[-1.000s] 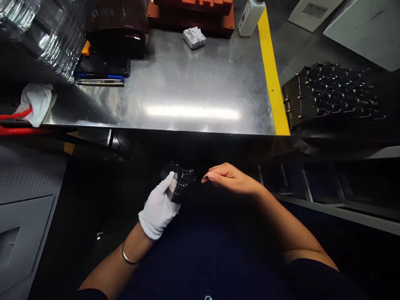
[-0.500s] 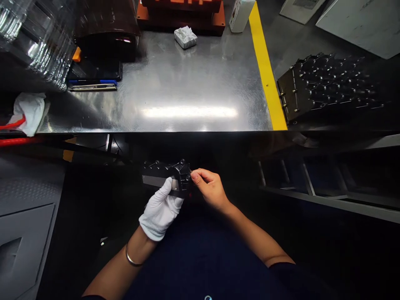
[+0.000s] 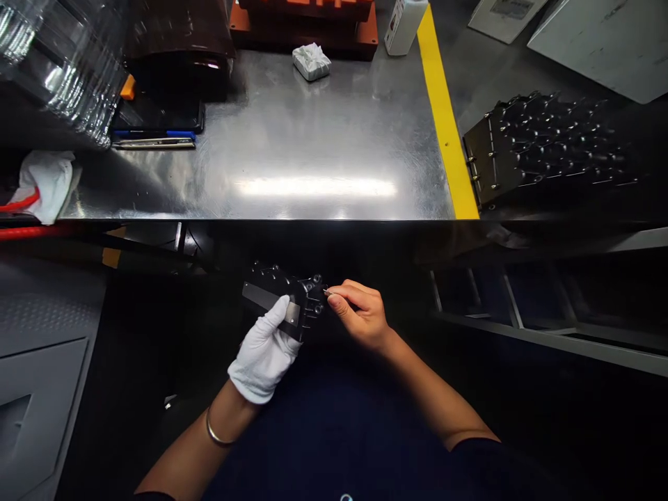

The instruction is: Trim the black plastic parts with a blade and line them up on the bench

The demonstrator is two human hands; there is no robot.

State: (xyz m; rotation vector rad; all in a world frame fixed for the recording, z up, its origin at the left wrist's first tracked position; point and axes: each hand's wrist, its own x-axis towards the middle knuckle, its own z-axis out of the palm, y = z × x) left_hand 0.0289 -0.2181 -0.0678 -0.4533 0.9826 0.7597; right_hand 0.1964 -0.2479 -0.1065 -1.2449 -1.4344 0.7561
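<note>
My left hand (image 3: 265, 353), in a white glove, grips a black part (image 3: 275, 280) with a flat grey strip along its side and small round lugs on its edges. The thumb presses on the grey strip. Just right of the part is my bare right hand (image 3: 360, 312), its thumb and forefinger pinched on a tiny thing (image 3: 327, 292) too small to name. Its tip is close to the part's right end; whether they touch is unclear. Both hands are in front of the metal table's edge, below it in the view.
On the metal table (image 3: 313, 139) are a white wrapped block (image 3: 312, 62), an orange-red fixture (image 3: 307, 31), a white bottle (image 3: 403, 26) and blue-and-silver tools (image 3: 154, 139). Several black parts (image 3: 563, 139) stand right of the yellow strip (image 3: 443, 118). A white cloth (image 3: 46, 182) lies left.
The black part has tilted, its right end turning downward. My right hand has moved slightly right, away from the part, still pinching.
</note>
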